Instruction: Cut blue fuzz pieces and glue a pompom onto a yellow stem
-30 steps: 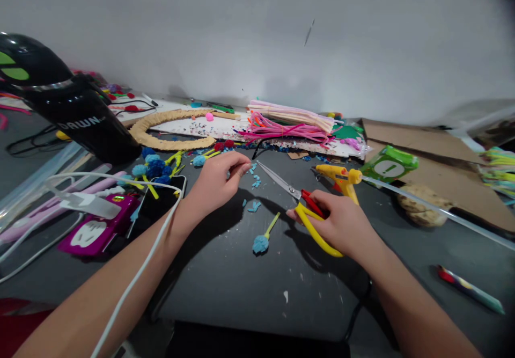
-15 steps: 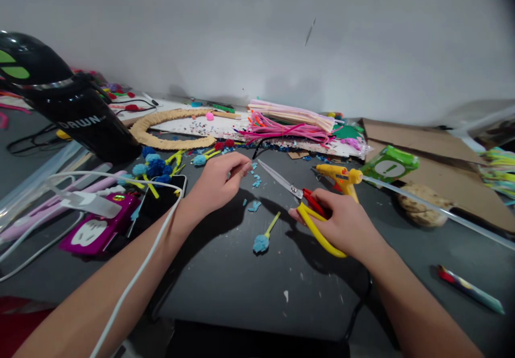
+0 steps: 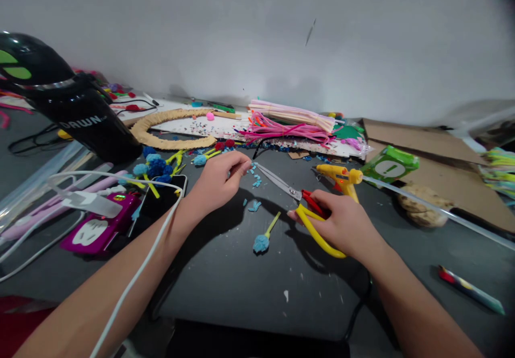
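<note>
Scissors (image 3: 295, 194) in the right hand (image 3: 341, 221), fingers curled around the red and yellow handles, a firm wrap. Blades look nearly together, pointing up and left over the dark table (image 3: 225, 288), tips just beside the left fingertips.

Left hand (image 3: 219, 181): thumb and forefinger drawn together in a pinch near the tips, can't tell if anything is between them. White cable (image 3: 134, 280) runs over the left forearm.

Small blue snippets (image 3: 256, 182) lie scattered below the tips, between the hands. Nearer the person, a blue fuzzy ball (image 3: 261, 243) on a short yellow-green stem (image 3: 274, 222), lying flat, well apart from both hands.

Yellow glue gun (image 3: 341, 174) just beyond the right hand, small orange light on, clear stick (image 3: 422, 202) out of its back. Green box (image 3: 390, 165) beside it.

Left side: black bottle (image 3: 86, 114) standing, shown tilted in this view; purple block (image 3: 96, 224) with a white plug; blue pompoms (image 3: 156, 168) near a beige curved strip (image 3: 173, 142). At the back, pink pipe cleaners (image 3: 285, 129) in a bundle
</note>
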`<state>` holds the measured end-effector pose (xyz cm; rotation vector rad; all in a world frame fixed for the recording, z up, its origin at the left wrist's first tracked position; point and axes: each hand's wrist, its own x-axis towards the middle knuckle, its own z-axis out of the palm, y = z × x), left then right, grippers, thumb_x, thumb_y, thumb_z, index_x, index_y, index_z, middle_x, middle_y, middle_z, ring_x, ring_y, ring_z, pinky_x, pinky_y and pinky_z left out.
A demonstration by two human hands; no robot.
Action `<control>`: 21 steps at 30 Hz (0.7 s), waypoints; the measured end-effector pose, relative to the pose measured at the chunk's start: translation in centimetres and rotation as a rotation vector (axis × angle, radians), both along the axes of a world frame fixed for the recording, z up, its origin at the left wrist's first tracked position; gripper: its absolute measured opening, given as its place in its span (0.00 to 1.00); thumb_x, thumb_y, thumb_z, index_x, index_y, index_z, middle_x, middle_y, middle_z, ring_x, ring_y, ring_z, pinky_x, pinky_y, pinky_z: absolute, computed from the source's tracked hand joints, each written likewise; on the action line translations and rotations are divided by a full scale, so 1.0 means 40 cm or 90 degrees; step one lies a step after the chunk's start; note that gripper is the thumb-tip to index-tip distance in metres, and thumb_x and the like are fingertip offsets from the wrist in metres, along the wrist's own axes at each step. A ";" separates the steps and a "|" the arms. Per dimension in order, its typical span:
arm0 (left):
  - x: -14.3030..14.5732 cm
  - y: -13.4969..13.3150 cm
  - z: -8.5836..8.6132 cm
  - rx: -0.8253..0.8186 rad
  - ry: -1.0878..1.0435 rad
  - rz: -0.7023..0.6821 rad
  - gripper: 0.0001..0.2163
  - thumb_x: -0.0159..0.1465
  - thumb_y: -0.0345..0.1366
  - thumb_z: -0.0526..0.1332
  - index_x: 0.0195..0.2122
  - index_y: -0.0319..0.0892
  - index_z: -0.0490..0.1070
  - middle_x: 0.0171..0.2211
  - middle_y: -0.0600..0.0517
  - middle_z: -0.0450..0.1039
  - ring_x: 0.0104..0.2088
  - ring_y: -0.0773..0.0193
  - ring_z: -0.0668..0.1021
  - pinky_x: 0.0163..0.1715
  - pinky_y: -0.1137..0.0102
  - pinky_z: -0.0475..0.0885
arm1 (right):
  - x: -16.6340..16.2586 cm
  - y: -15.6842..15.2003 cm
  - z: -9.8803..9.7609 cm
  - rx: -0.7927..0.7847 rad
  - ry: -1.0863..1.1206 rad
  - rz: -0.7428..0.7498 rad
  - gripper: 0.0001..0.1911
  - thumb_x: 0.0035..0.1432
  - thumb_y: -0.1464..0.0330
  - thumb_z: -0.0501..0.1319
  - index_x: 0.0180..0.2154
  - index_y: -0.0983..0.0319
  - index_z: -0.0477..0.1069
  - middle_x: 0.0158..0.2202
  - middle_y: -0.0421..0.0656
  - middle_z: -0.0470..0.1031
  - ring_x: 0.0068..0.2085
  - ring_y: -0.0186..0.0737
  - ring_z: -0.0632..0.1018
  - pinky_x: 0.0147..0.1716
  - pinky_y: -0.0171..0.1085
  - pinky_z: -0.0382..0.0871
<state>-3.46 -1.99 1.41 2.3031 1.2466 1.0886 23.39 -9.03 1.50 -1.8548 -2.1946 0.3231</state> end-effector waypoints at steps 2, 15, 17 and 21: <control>-0.001 0.001 0.000 0.014 0.004 -0.001 0.08 0.66 0.32 0.54 0.32 0.39 0.70 0.27 0.53 0.70 0.28 0.67 0.70 0.31 0.72 0.65 | 0.001 0.000 0.001 0.000 0.008 -0.004 0.26 0.52 0.44 0.62 0.24 0.58 0.59 0.18 0.35 0.63 0.23 0.34 0.61 0.22 0.33 0.48; -0.012 0.006 -0.011 0.132 0.072 -0.035 0.07 0.66 0.26 0.55 0.34 0.39 0.71 0.31 0.50 0.74 0.32 0.66 0.74 0.35 0.73 0.67 | -0.001 0.000 0.005 -0.019 -0.004 -0.008 0.26 0.51 0.45 0.62 0.23 0.58 0.59 0.18 0.35 0.63 0.23 0.34 0.61 0.22 0.33 0.48; -0.012 0.007 -0.014 0.132 0.074 -0.033 0.07 0.66 0.26 0.55 0.35 0.39 0.71 0.31 0.50 0.74 0.33 0.66 0.74 0.36 0.73 0.67 | -0.002 0.000 0.005 -0.021 -0.009 -0.006 0.26 0.52 0.44 0.62 0.23 0.58 0.59 0.18 0.35 0.63 0.23 0.34 0.61 0.22 0.34 0.48; -0.014 0.008 -0.017 0.129 0.080 -0.033 0.07 0.66 0.26 0.55 0.35 0.39 0.71 0.31 0.50 0.74 0.33 0.66 0.75 0.36 0.72 0.67 | -0.002 0.000 0.006 -0.025 -0.015 -0.002 0.26 0.52 0.44 0.62 0.23 0.58 0.59 0.18 0.35 0.62 0.22 0.34 0.60 0.22 0.34 0.48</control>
